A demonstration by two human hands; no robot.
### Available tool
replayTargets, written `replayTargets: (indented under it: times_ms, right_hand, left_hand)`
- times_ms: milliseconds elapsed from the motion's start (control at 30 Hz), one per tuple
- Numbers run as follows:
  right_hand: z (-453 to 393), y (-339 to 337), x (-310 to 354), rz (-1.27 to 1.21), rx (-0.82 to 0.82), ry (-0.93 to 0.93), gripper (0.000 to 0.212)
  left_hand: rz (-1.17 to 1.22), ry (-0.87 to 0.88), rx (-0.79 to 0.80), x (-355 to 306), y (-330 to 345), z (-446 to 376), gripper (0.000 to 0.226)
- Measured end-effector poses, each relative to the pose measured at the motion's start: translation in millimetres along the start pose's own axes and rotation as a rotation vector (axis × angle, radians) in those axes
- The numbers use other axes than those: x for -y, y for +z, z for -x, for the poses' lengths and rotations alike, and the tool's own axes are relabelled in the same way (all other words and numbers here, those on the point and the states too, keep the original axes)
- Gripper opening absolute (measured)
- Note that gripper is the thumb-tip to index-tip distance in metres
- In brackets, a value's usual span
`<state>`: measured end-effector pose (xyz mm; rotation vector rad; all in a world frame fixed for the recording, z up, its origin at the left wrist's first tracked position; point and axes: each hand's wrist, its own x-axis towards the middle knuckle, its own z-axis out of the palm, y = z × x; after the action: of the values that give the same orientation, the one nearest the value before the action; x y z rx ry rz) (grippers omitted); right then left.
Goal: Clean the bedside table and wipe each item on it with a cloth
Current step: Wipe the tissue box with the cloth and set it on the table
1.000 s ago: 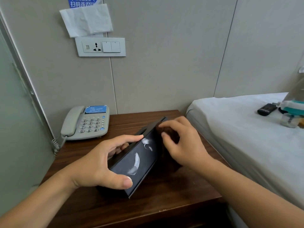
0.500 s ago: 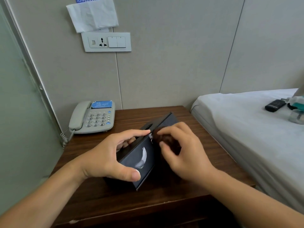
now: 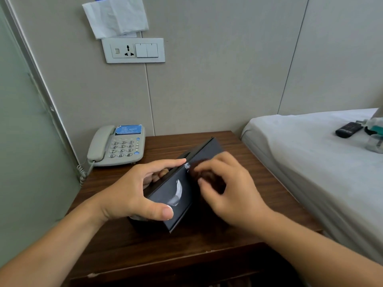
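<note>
Centrally on the wooden surface [image 3: 244, 154], the left hand [image 3: 132, 195] grips a tilted black box [image 3: 176, 191]; the right hand [image 3: 230, 191] pinches a dark cloth [image 3: 204, 175] against it. Telephone [image 3: 118, 146] at ten o'clock, bed [image 3: 310, 158] edging three o'clock.

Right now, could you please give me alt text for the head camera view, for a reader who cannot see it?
A person's left hand grips a black box tilted on a wooden bedside table, while the right hand presses a dark cloth against it. A grey telephone sits at the table's back left; a bed lies to the right.
</note>
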<state>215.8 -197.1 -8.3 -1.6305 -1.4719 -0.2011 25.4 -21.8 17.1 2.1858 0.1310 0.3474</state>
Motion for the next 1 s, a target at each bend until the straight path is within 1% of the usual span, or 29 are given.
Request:
replayTargets:
  times_ms: [67,133,167,233,300,367,400,433,533,567,600,633,700,733,767,800,867,900,933,1000]
  right_hand:
    - [-26.4,-3.0,-16.6,0.034,-0.093,0.114,0.02]
    - [-46.6,-6.0,-24.0,0.067,-0.1,0.224,0.019]
    - [-49.7,-5.5,-20.7,0.073,-0.095,0.219,0.018]
    - [-42.1,-2.3,-2.9,0.054,-0.062,0.112,0.02]
    - [-19.7,0.7,19.0,0.012,0.025,-0.029,0.021]
    - [-0.6,-0.4,28.8,-0.038,0.133,-0.1,0.021]
    - [-0.2,-3.5,26.3,-0.047,0.159,-0.105,0.021]
    - [-4.9,-6.7,20.1,-0.034,0.149,-0.094,0.02]
    - [-29.4,-9.3,-5.5,0.043,0.005,0.039,0.017]
    - [-33.2,-7.8,-7.5,0.054,-0.035,0.093,0.017]
    - [-32.0,-5.4,-6.2,0.058,-0.053,0.108,0.018]
    - [-25.2,-3.9,0.4,0.052,-0.038,0.077,0.019]
    - [-5.9,-2.7,21.5,0.013,0.064,-0.03,0.021]
    - [-0.1,-3.4,27.7,-0.013,0.126,-0.068,0.021]
    - [-1.7,-5.6,28.1,-0.017,0.154,-0.08,0.021]
    - [-9.1,-7.2,21.5,0.005,0.127,-0.063,0.021]
    - [-27.8,-9.8,4.3,0.072,0.009,0.043,0.018]
    - [-34.1,-10.3,-0.4,0.096,-0.024,0.108,0.017]
    - [-35.0,-9.4,-1.1,0.115,-0.04,0.129,0.017]
    - [-24.6,-7.8,12.3,0.111,-0.002,0.058,0.019]
  left_hand:
    - [0.047,-0.013,-0.009,-0.7,0.3,0.1,0.109]
    - [0.061,-0.025,-0.011,-1.6,1.3,0.0,0.11]
    - [0.059,-0.028,-0.012,-2.1,1.4,0.0,0.11]
    - [0.059,-0.026,-0.017,-2.6,0.5,0.1,0.11]
    - [0.057,-0.01,-0.013,-2.7,-0.5,0.0,0.11]
    - [0.034,0.004,0.01,-2.5,0.4,-0.9,0.11]
    - [0.016,0.008,0.02,-2.6,1.3,-1.5,0.108]
    - [0.0,0.01,0.022,-2.8,2.3,-1.8,0.105]
    - [-0.01,-0.002,0.009,-3.3,2.0,-1.2,0.103]
    - [-0.003,-0.004,0.007,-3.9,2.1,-0.9,0.103]
    - [-0.001,-0.004,0.006,-4.7,2.2,-0.8,0.103]
    - [-0.002,-0.001,0.008,-5.2,2.6,-0.7,0.103]
    - [-0.006,0.01,0.025,-5.7,4.2,-1.7,0.103]
    - [-0.011,0.011,0.032,-5.7,4.8,-2.3,0.103]
    - [-0.016,0.009,0.031,-5.5,4.8,-2.5,0.103]
    - [-0.021,0.003,0.028,-5.2,4.7,-2.2,0.103]
    - [-0.043,-0.02,0.023,-5.3,4.3,-1.2,0.103]
    - [-0.055,-0.033,0.021,-5.9,4.6,-0.9,0.103]
    - [-0.064,-0.042,0.019,-6.5,5.2,-1.1,0.104]
    - [-0.065,-0.034,0.019,-7.6,7.0,-2.3,0.103]
